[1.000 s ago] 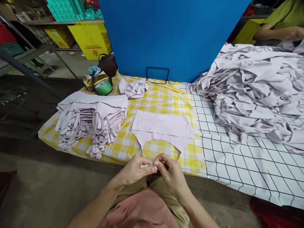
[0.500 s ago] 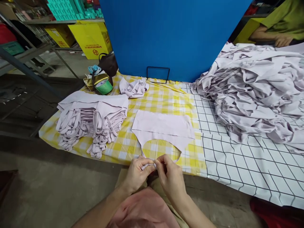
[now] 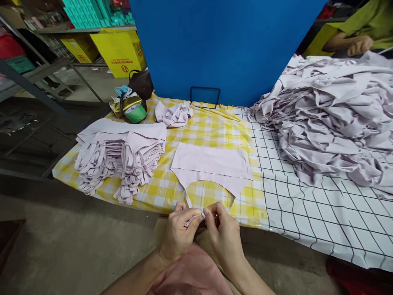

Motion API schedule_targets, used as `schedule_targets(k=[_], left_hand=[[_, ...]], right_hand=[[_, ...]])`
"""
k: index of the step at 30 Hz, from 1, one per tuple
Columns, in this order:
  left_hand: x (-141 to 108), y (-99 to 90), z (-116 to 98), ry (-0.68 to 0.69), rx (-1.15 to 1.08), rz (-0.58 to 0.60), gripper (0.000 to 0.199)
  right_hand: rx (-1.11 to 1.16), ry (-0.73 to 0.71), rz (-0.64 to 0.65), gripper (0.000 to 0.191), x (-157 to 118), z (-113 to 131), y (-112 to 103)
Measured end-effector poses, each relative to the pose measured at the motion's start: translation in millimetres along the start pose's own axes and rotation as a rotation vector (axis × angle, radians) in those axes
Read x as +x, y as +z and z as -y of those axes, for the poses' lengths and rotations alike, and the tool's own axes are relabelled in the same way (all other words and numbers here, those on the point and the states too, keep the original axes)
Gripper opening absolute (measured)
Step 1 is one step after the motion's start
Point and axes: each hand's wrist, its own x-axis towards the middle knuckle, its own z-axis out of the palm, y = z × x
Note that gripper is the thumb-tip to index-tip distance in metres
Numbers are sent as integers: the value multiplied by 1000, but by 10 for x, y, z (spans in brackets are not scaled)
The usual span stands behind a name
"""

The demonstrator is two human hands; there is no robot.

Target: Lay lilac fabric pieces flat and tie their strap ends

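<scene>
A pale lilac strappy garment (image 3: pixel 211 162) lies flat on the yellow checked cloth, its two thin straps running toward me. At the table's front edge, my left hand (image 3: pixel 181 225) pinches the strap (image 3: pixel 195 219) between thumb and fingers. My right hand (image 3: pixel 222 227) pinches the strap beside it, fingertips almost touching the left ones. The fingers partly hide the strap ends. To the left sits a neat stack of similar garments (image 3: pixel 123 135), straps hanging in loops toward the front edge.
A large loose heap of lilac pieces (image 3: pixel 331 119) covers the right side of the table. A crumpled piece (image 3: pixel 174 114), a green tape roll (image 3: pixel 136 112) and a blue board (image 3: pixel 227 49) stand behind. A co-worker's hand (image 3: pixel 360 45) is beyond the heap.
My hands have shifted slightly lower and to the right, still pinching the strap; more of the left strap shows. The co-worker's hand has lifted, raising cloth at the heap.
</scene>
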Motion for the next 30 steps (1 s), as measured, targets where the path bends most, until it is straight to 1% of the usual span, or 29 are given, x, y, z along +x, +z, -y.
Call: schedule_targets(k=[5, 8, 10, 14, 17, 20, 21, 22, 23, 24, 26, 27, 28, 29, 30], left_hand=[[2, -9, -61, -45, -8, -2, 37], [-17, -18, -75, -12, -24, -10, 35], [-30, -38, -83, 35, -21, -37, 33], [8, -120, -129, 114, 22, -108, 31], [94, -181, -173, 109, 41, -106, 34], [164, -252, -177, 55, -12, -62, 33], [173, -289, -164, 31, -42, -18, 31], [174, -335, -144, 13, -72, 67, 30], [168, -388, -116, 5, -95, 192, 30], [154, -445, -82, 11, -105, 346, 30], [114, -553, -7, 66, -71, 670, 27], [91, -596, 27, 110, -29, 804, 25], [70, -626, 55, 154, 24, 898, 22], [53, -641, 72, 184, 81, 952, 21], [40, -641, 80, 190, 129, 974, 22]], right_hand=[[62, -30, -43, 24, -33, 5, 13], [83, -30, -43, 24, -35, -6, 14], [92, -1, -10, 25, -33, -30, 25], [118, 47, 115, 27, -66, -121, 102], [124, 50, 182, 28, -98, -184, 130], [151, 111, 165, 29, -75, -219, 24], [157, 120, 153, 28, -57, -227, -45], [156, 111, 158, 28, -40, -232, -125], [142, 87, 193, 27, -26, -237, -213], [116, 53, 265, 26, -20, -240, -301], [28, -22, 497, 26, -35, -248, -462], [-26, -46, 616, 25, -54, -255, -529], [-78, -53, 715, 24, -77, -265, -586], [-124, -47, 783, 23, -101, -280, -634], [-156, -33, 821, 21, -123, -300, -676]])
